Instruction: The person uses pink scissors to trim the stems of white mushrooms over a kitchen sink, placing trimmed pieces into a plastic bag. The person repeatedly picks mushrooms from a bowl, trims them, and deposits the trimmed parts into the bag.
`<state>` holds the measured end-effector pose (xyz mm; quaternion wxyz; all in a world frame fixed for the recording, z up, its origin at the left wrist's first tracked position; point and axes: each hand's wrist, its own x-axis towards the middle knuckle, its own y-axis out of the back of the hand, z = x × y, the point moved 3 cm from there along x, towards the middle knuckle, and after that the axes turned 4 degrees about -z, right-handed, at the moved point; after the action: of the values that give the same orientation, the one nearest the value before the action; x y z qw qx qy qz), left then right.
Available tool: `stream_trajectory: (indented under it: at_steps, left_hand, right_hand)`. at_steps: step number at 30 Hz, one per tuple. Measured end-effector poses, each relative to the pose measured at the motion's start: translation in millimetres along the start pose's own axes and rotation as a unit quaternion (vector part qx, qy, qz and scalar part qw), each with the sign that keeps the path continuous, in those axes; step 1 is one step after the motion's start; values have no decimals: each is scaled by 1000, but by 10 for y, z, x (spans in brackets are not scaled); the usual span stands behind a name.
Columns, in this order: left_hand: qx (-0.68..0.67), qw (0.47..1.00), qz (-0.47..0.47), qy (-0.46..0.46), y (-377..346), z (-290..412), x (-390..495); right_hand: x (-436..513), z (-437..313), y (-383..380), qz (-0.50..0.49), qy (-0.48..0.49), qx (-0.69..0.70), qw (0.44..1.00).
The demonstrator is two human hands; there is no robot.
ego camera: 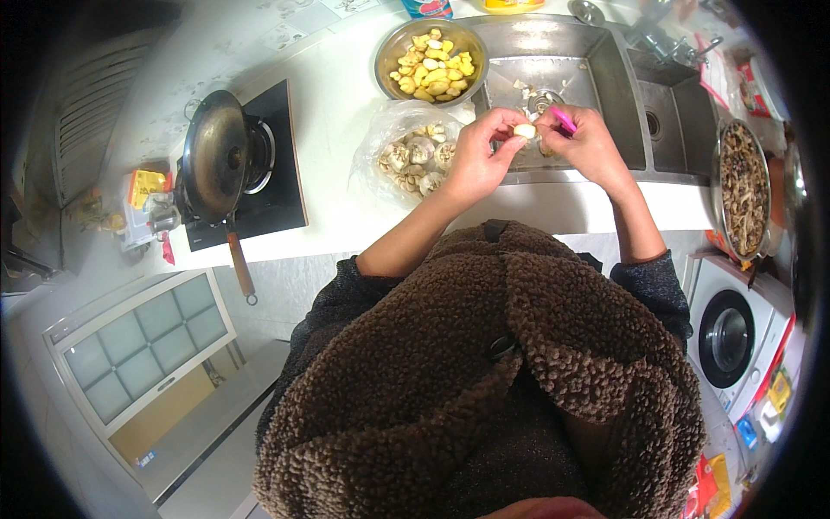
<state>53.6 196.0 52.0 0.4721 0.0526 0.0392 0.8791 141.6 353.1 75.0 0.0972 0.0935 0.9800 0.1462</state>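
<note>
Between the thumb and fingers of my left hand (483, 152) is a pale garlic clove (524, 131). My right hand (587, 143) grips a small tool with a pink handle (563, 119), close beside the clove; its working end is hidden. Both hands are over the near edge of the stainless steel sink (545, 71), where bits of peel lie around the drain. To the left of my left hand, an open clear plastic bag (373, 146) holds several garlic bulbs (420, 149). Behind it stands a metal bowl (384, 61) of ginger pieces and a few white cloves (436, 74).
A wok (217, 159) tilts on the black cooktop (279, 168) at left, its wooden handle (240, 263) jutting past the counter edge. A smaller basin (674, 91) and a faucet (697, 52) are at right. Beyond sits a pan of dark sliced food (744, 188), near a washing machine (733, 331).
</note>
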Motion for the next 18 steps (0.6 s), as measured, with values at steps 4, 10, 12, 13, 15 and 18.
stream_trajectory:
  at_steps: [4, 10, 12, 13, 15, 18]
  left_hand:
    - [-82, 996, -15, 22, 3, -36, 9]
    - [-191, 981, -30, 34, -12, -42, 25]
    - [-200, 978, -37, 41, -9, -39, 28]
    - [-198, 978, -38, 45, -5, -38, 27]
    - [-182, 982, -35, 45, -2, -41, 24]
    - [-127, 991, -23, 20, 9, -30, 24]
  right_hand:
    - [-1, 56, -4, 36, 20, 4, 999]
    - [28, 242, 76, 65, -18, -14, 998]
    - [36, 250, 106, 85, -2, -39, 996]
    - [30, 225, 110, 102, 25, -44, 994]
    - [9, 162, 93, 105, 47, -19, 993]
    - [-74, 12, 41, 72, 56, 5, 996]
